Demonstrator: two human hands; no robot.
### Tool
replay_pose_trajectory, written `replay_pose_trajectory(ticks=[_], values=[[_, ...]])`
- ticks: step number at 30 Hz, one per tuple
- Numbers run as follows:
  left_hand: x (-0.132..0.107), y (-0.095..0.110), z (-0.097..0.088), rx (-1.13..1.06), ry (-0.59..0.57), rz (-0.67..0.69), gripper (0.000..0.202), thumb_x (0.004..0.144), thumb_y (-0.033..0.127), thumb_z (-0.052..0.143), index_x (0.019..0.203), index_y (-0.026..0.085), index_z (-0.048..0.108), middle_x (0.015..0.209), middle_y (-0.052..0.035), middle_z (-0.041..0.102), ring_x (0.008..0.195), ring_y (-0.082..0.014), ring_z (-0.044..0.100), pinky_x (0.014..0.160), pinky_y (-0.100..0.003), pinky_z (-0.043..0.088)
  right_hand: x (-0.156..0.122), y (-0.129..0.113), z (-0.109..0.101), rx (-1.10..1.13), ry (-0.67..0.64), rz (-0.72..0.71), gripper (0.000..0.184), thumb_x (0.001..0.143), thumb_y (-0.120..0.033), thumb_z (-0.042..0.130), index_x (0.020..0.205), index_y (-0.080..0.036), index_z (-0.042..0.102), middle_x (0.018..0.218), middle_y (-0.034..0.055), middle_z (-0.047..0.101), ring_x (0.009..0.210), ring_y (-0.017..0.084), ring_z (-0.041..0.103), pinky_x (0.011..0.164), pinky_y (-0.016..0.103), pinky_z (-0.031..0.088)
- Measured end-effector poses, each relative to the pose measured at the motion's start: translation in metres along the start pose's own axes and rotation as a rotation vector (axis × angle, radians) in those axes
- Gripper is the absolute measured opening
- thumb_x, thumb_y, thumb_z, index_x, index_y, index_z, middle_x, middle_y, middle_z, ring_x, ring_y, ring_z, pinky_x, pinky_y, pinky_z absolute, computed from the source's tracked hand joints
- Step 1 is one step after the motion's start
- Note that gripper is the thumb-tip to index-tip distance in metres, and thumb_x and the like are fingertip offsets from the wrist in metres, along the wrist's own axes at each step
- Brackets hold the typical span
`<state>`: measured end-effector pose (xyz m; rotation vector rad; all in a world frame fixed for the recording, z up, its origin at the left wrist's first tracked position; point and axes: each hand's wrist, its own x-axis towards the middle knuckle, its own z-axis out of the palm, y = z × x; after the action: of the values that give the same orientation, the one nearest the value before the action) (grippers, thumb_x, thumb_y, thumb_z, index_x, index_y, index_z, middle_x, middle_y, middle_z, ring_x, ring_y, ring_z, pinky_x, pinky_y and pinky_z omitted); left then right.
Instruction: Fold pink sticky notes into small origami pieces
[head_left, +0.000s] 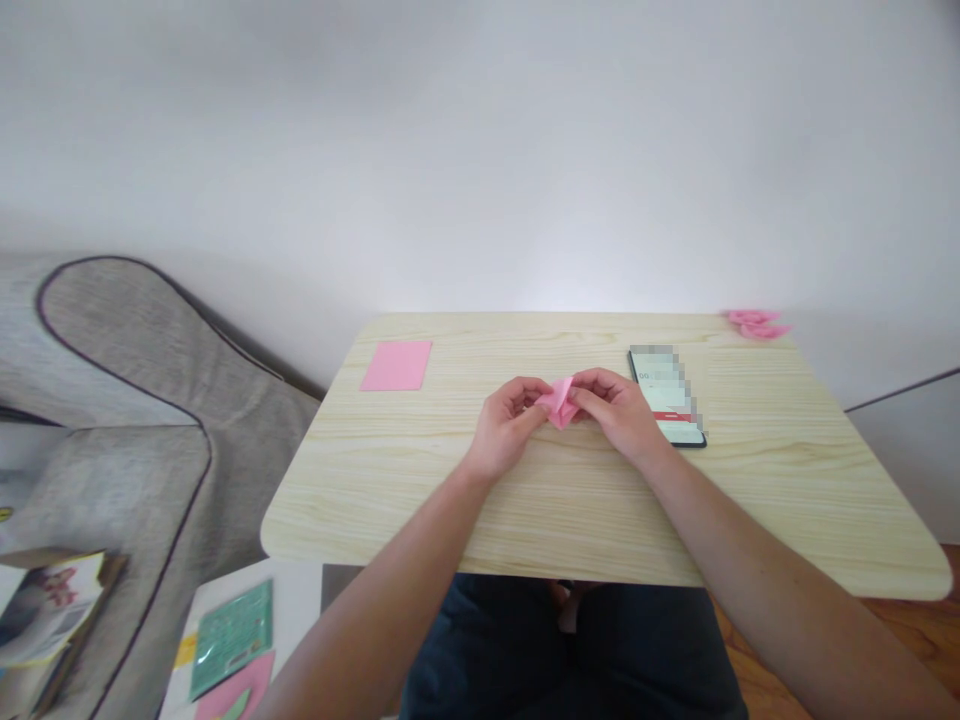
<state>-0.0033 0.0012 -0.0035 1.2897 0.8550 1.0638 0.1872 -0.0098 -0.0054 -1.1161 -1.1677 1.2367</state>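
A small folded pink paper [559, 403] sits just above the middle of the wooden table [525, 500] — pinched from both sides. The left hand [506, 428] has its fingers curled closed on the paper's left edge; the right hand [619, 410] grips the right edge the same way. A phone [667, 396] lies just beside the right hand — a flat pink sheet [396, 365] lies well apart at the far left corner

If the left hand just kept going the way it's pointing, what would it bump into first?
The left hand pinches the folded pink paper at its fingertips; straight beyond that, it would probably meet the right hand, though depth is unclear.
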Motion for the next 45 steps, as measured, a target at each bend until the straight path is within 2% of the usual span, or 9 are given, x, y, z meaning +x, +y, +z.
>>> replay_pose_trajectory(ticks=[4,16,24,28,32,35,37,40,45], values=[[-0.002,0.003,0.002,-0.050,-0.029,-0.024,0.026,0.084,0.029,0.078,0.103,0.015,0.068,0.094,-0.0063,0.074,0.088,-0.0158,0.070,0.083,-0.028,0.053,-0.002,-0.002,0.003,-0.057,0.008,-0.048,0.024,0.082,-0.042,0.083,0.097,-0.025,0.077,0.090,0.0020,0.078,0.082,0.019,0.071,0.076,0.032,0.057],[-0.004,0.006,0.005,-0.048,-0.065,-0.045,0.021,0.083,0.023,0.074,0.100,0.016,0.063,0.087,-0.0034,0.074,0.079,-0.0137,0.069,0.078,-0.027,0.053,-0.004,-0.007,0.004,-0.200,0.005,-0.108,0.019,0.089,-0.043,0.073,0.094,-0.025,0.079,0.091,0.0011,0.076,0.085,0.018,0.068,0.079,0.032,0.052],[-0.003,0.006,0.002,-0.079,-0.063,-0.035,0.032,0.086,0.037,0.076,0.107,0.018,0.061,0.084,-0.0030,0.075,0.077,-0.0154,0.070,0.077,-0.029,0.053,-0.003,-0.006,0.002,-0.242,0.016,-0.102,0.021,0.091,-0.043,0.069,0.096,-0.026,0.080,0.093,0.0004,0.077,0.086,0.019,0.068,0.079,0.032,0.052],[-0.006,0.008,0.004,-0.085,-0.084,-0.019,0.041,0.078,0.033,0.085,0.108,0.018,0.062,0.092,-0.0046,0.075,0.083,-0.0156,0.070,0.077,-0.027,0.052,-0.003,-0.006,0.002,-0.259,0.029,-0.078,0.027,0.093,-0.048,0.065,0.096,-0.026,0.080,0.091,0.0007,0.076,0.083,0.019,0.067,0.074,0.031,0.051],[-0.004,0.006,0.005,-0.009,-0.030,0.007,0.033,0.078,0.033,0.084,0.098,0.017,0.063,0.089,-0.0035,0.073,0.079,-0.0138,0.068,0.073,-0.025,0.050,-0.005,-0.010,0.004,-0.260,0.027,-0.065,0.040,0.095,-0.059,0.062,0.083,-0.024,0.077,0.078,0.0015,0.072,0.075,0.020,0.064,0.068,0.031,0.051],[-0.001,0.001,0.005,0.029,0.052,0.017,0.023,0.082,0.032,0.077,0.092,0.016,0.063,0.086,-0.0022,0.072,0.078,-0.0135,0.067,0.072,-0.025,0.050,-0.008,-0.012,0.004,-0.184,-0.029,-0.033,0.048,0.096,-0.065,0.057,0.090,-0.024,0.080,0.085,0.0041,0.076,0.078,0.021,0.067,0.068,0.033,0.054],[0.000,-0.003,0.004,0.079,0.120,0.031,0.018,0.082,0.028,0.073,0.090,0.016,0.063,0.083,-0.0007,0.070,0.074,-0.0125,0.064,0.069,-0.024,0.048,-0.010,-0.013,0.003,-0.158,-0.078,-0.048,0.044,0.094,-0.064,0.062,0.100,-0.025,0.080,0.093,0.0049,0.077,0.080,0.021,0.068,0.070,0.034,0.055],[0.001,-0.007,0.003,0.144,0.178,0.068,0.011,0.083,0.024,0.069,0.089,0.016,0.064,0.079,0.0004,0.067,0.069,-0.0114,0.060,0.064,-0.024,0.045,-0.013,-0.013,0.003,-0.227,-0.100,-0.120,0.039,0.085,-0.055,0.078,0.110,-0.026,0.078,0.096,0.0040,0.077,0.079,0.020,0.068,0.074,0.035,0.055],[-0.001,-0.006,0.004,0.138,0.166,0.078,0.014,0.084,0.027,0.070,0.085,0.017,0.060,0.077,0.0011,0.067,0.068,-0.0114,0.061,0.062,-0.023,0.045,-0.014,-0.009,0.005,-0.243,-0.058,-0.136,0.037,0.081,-0.050,0.083,0.105,-0.024,0.077,0.094,0.0051,0.078,0.082,0.022,0.071,0.077,0.038,0.057]])
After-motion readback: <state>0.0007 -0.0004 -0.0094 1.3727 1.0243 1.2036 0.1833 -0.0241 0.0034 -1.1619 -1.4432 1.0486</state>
